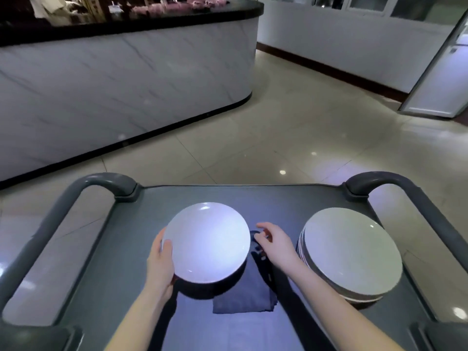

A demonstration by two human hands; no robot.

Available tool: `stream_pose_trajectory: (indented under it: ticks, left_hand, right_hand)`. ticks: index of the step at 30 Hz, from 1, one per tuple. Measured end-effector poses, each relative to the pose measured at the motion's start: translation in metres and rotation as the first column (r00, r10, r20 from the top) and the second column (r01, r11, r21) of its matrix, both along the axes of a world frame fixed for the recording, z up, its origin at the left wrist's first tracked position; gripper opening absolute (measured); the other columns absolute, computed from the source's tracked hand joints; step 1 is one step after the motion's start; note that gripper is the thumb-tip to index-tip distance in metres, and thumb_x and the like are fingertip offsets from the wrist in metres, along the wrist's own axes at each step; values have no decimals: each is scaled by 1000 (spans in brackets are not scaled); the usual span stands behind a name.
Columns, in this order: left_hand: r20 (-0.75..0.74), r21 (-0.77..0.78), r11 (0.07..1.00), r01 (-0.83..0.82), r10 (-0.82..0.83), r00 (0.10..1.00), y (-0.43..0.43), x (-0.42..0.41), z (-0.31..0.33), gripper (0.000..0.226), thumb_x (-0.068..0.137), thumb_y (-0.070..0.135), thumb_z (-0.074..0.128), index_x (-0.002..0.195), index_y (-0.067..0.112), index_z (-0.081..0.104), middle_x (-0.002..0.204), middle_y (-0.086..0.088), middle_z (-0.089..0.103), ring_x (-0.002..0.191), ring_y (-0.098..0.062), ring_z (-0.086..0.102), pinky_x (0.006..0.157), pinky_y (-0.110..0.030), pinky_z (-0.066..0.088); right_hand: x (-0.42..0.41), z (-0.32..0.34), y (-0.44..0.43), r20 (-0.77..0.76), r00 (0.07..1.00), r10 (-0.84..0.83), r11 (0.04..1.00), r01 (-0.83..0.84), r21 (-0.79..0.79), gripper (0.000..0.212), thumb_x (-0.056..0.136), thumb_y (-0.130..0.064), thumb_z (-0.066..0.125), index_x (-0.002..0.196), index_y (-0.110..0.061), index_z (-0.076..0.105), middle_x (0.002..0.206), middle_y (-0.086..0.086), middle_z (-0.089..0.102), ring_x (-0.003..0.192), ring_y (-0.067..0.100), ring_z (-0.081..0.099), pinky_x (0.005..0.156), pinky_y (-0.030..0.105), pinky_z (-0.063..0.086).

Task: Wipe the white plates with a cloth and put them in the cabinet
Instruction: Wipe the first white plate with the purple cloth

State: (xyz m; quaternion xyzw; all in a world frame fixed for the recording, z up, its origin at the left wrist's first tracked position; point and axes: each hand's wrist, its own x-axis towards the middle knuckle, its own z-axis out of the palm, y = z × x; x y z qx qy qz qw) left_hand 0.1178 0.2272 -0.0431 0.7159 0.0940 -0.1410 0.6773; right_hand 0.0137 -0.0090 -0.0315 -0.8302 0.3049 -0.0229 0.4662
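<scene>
A white plate [207,243] is held a little above the grey cart top [157,198]; my left hand [160,264] grips its left rim, thumb on top. A folded dark blue cloth [244,295] lies on the cart under and to the right of that plate. My right hand [274,243] hovers over the cloth's far end with its fingers curled, fingertips at the fabric; whether they pinch it I cannot tell. A stack of several white plates [352,254] stands at the cart's right side.
The cart has raised grey handles at the left [73,198] and at the right [405,188]. A curved marble-fronted counter [121,92] stands ahead on the left. Glossy tiled floor [304,138] stretches ahead. An open white door [438,79] stands at the far right.
</scene>
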Motion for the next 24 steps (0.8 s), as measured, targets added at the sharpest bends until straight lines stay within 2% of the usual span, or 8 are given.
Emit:
stream_pose_trajectory:
  ticks: [3,6,8,10,12,17,20,24]
  left_hand:
    - [-17,59,997,59,-58,998,24,29,-10,42,103,15,39,135,31,60,132,4,64,113,-17,61,77,-21,47]
    - [-28,66,991,117,-115,993,36,45,-15,43,101,14,39,129,36,64,128,8,66,118,-18,61,83,-28,48]
    - [-34,71,986,150,-148,988,40,53,-18,43,101,15,40,128,36,64,129,9,66,118,-17,61,85,-30,48]
    - [-50,68,983,172,-169,984,43,59,-23,42,101,15,40,130,35,64,131,9,65,119,-18,60,88,-32,48]
    - [-69,61,981,183,-178,982,45,61,-27,41,103,16,41,134,33,62,132,10,65,120,-18,60,92,-34,48]
    - [-84,46,982,181,-177,981,46,61,-34,39,105,18,42,139,29,58,134,8,62,122,-20,58,96,-37,47]
    - [-83,41,980,194,-190,978,46,59,-34,40,105,18,40,140,30,57,136,8,61,123,-19,58,95,-35,47]
    - [-82,33,979,203,-199,977,40,52,-32,40,106,19,38,141,31,54,140,7,59,128,-21,55,105,-41,46]
  right_hand:
    - [15,-27,2,-179,981,75,967,-115,-228,39,96,-23,60,133,-12,57,123,8,56,117,26,54,100,28,38]
    - [22,-48,9,-353,926,132,890,-267,-368,51,94,-35,61,141,-19,49,135,3,48,124,25,43,105,32,36]
    - [26,-56,13,-411,903,125,816,-330,-475,54,93,-42,59,142,-24,46,137,0,45,124,24,39,103,33,36]
    - [28,-60,15,-422,900,109,764,-347,-543,55,92,-45,60,141,-26,45,136,-1,44,123,24,38,100,32,34]
    - [31,-62,13,-416,905,94,753,-338,-564,52,89,-46,63,135,-25,49,132,-1,46,120,24,40,97,31,33]
    - [35,-61,7,-402,913,71,728,-323,-605,40,80,-53,69,104,-23,57,109,-3,51,110,23,42,85,31,30]
    - [31,-61,1,-404,911,87,683,-350,-641,40,83,-55,64,105,-23,56,112,-3,51,110,23,42,89,33,30]
    - [32,-58,-9,-451,878,159,562,-456,-690,31,95,-48,50,111,-24,60,111,-5,64,112,24,43,95,33,29]
